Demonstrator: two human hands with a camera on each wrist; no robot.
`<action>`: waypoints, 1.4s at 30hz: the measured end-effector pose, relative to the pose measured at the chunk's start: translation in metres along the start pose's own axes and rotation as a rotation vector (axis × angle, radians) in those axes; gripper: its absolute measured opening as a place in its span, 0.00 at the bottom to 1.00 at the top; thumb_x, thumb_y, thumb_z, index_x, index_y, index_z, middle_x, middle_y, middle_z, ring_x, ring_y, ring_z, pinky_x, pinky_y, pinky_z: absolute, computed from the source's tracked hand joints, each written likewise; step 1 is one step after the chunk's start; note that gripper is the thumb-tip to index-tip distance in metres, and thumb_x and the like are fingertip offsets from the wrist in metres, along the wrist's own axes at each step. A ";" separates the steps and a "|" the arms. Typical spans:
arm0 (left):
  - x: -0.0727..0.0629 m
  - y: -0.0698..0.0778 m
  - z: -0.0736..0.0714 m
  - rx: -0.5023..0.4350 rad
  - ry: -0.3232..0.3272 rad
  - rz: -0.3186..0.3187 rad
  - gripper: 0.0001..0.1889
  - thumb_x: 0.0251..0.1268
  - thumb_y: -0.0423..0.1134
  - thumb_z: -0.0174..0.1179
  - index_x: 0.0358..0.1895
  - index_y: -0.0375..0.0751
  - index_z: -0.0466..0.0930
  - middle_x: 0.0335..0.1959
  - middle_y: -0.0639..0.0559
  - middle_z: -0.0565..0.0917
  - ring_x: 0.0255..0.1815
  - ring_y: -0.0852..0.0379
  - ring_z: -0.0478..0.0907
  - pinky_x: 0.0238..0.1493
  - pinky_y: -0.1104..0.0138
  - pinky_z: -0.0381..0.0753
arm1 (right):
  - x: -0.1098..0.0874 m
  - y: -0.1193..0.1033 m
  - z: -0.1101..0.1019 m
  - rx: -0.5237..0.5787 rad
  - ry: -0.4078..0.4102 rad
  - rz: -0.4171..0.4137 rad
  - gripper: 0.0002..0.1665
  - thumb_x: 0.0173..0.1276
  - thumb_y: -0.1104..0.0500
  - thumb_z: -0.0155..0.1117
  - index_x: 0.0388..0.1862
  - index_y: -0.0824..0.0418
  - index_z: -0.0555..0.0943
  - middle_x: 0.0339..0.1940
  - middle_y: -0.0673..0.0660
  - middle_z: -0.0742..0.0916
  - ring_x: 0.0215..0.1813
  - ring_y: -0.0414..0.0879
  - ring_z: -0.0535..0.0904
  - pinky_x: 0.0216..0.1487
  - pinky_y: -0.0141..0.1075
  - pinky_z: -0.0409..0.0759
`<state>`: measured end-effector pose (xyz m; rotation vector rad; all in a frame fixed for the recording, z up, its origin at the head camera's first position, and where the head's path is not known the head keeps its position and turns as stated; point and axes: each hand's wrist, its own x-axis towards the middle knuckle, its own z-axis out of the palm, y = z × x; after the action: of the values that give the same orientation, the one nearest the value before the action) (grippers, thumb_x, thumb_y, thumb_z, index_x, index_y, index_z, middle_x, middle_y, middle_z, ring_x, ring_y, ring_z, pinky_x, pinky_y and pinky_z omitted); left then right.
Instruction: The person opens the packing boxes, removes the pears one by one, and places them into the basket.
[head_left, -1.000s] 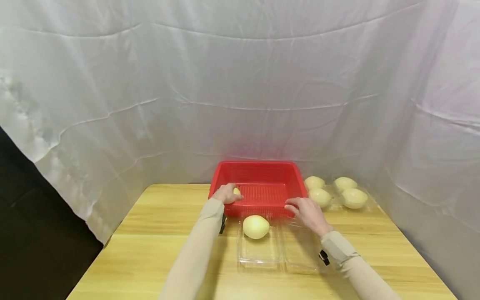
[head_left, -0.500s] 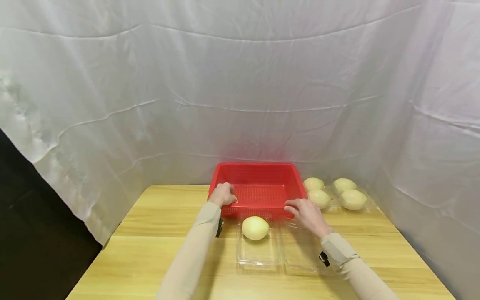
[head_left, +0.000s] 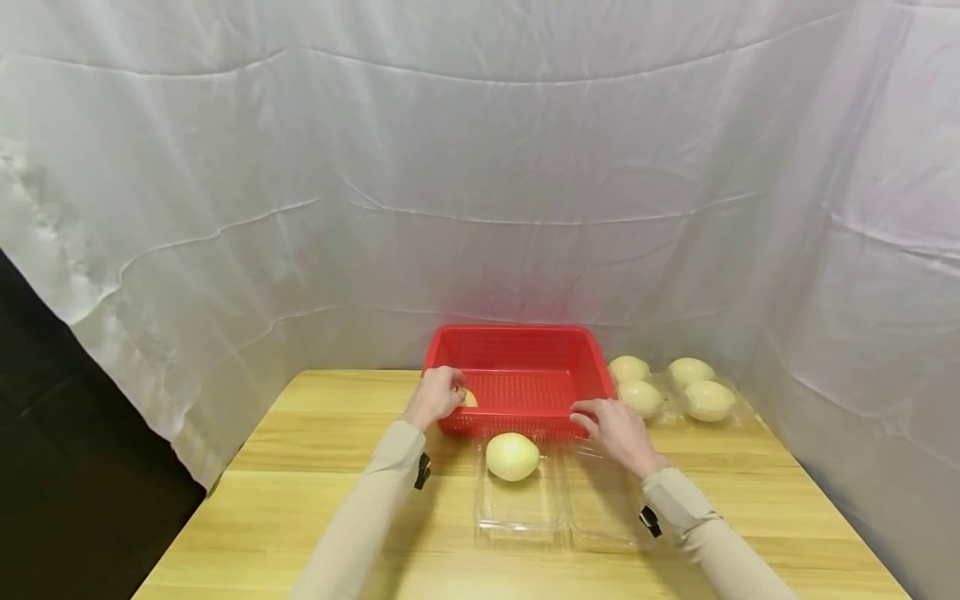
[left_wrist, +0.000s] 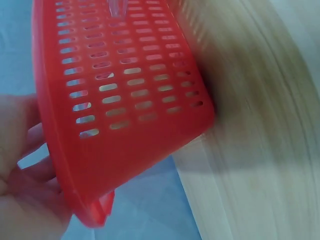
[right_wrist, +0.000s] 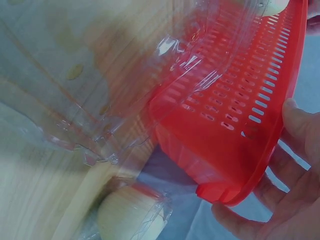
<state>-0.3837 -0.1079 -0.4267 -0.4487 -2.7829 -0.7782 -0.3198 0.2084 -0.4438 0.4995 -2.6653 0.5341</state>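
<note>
Fingers [right_wrist: 239, 223] spread, the right hand [head_left: 618, 433] touches a red basket [head_left: 517, 346] behind a clear tray [head_left: 517, 526], left hand's [head_left: 435, 395] grip unclear.

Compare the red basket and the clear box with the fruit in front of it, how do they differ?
Color: the red basket is solid red, while the clear box is see-through plastic.
Walls: the red basket is pierced with rows of slots; the clear box shows none.
Size: the red basket looks wider than the clear box.
Both are open on top, and in each a pale yellow fruit shows.
</note>
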 end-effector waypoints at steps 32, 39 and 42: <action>-0.030 -0.024 -0.007 -0.196 0.322 -0.241 0.09 0.58 0.28 0.57 0.39 0.27 0.84 0.30 0.39 0.84 0.36 0.44 0.78 0.39 0.58 0.76 | -0.008 -0.037 0.006 0.058 0.025 -0.114 0.04 0.63 0.56 0.69 0.35 0.52 0.89 0.31 0.44 0.89 0.31 0.34 0.82 0.33 0.33 0.79; -0.031 -0.028 -0.009 -0.262 0.288 -0.305 0.16 0.60 0.31 0.58 0.50 0.28 0.83 0.36 0.37 0.86 0.36 0.47 0.81 0.34 0.62 0.78 | -0.009 -0.044 0.014 0.131 -0.054 -0.202 0.03 0.62 0.55 0.72 0.33 0.52 0.88 0.29 0.42 0.88 0.31 0.32 0.81 0.33 0.29 0.79; -0.033 -0.028 -0.007 -0.229 0.279 -0.322 0.17 0.60 0.33 0.58 0.50 0.29 0.83 0.36 0.37 0.84 0.34 0.47 0.79 0.32 0.62 0.76 | -0.010 -0.050 0.020 0.085 -0.085 -0.254 0.11 0.59 0.55 0.73 0.39 0.57 0.87 0.34 0.48 0.89 0.37 0.39 0.84 0.39 0.35 0.83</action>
<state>-0.3615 -0.1418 -0.4437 0.0766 -2.5421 -1.1401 -0.2963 0.1592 -0.4502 0.8890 -2.6114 0.5609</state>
